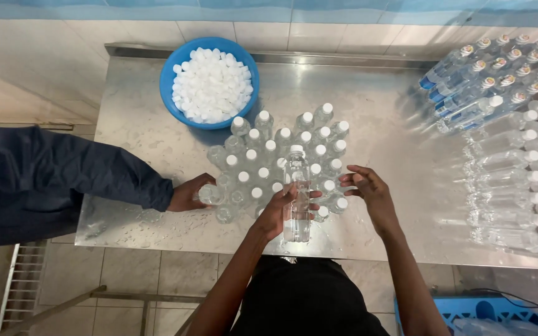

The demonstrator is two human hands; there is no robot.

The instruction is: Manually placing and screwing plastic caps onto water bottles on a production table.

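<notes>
A clear plastic bottle (296,198) with a white cap is held upright in the left hand (279,211), whose fingers are closed around its middle, just above the near edge of the steel surface (381,124). The right hand (368,190) is kept just beside the bottle, its fingers open and loosely curled, gripping nothing. Directly behind the held bottle, a cluster of capped bottles (281,158) is stood on the wet surface. At the cluster's left edge, an uncapped bottle (210,194) is touched by another person's hand (188,193) in a dark blue sleeve (63,174). A blue bowl (172,78) filled with white caps (212,84) is set behind the cluster. Rows of lying bottles (505,149) are stacked at the right.
</notes>
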